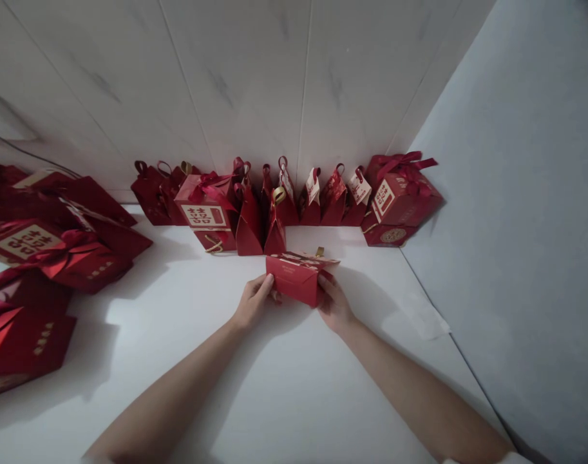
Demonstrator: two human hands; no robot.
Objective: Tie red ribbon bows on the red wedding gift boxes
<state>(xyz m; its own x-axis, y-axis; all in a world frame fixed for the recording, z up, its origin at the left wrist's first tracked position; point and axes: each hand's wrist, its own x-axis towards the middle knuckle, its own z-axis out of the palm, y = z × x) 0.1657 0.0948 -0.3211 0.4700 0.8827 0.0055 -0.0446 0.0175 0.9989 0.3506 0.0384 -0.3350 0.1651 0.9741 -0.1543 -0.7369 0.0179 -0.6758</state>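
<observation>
Both of my hands hold a small red gift box (297, 278) with its top flaps open, just above the white table (284, 386). My left hand (252, 301) pinches the box's left end with closed fingers. My right hand (333, 303) grips the right end, fingers wrapped under it. A small gold clasp sticks up behind the box's far edge.
A row of several finished red gift boxes and pouches (274, 206) with ribbons and tags lines the back wall. A larger ribboned red box (402, 193) sits in the right corner. A pile of flat red boxes (37, 258) covers the table's left side. A grey wall (516, 225) stands on the right.
</observation>
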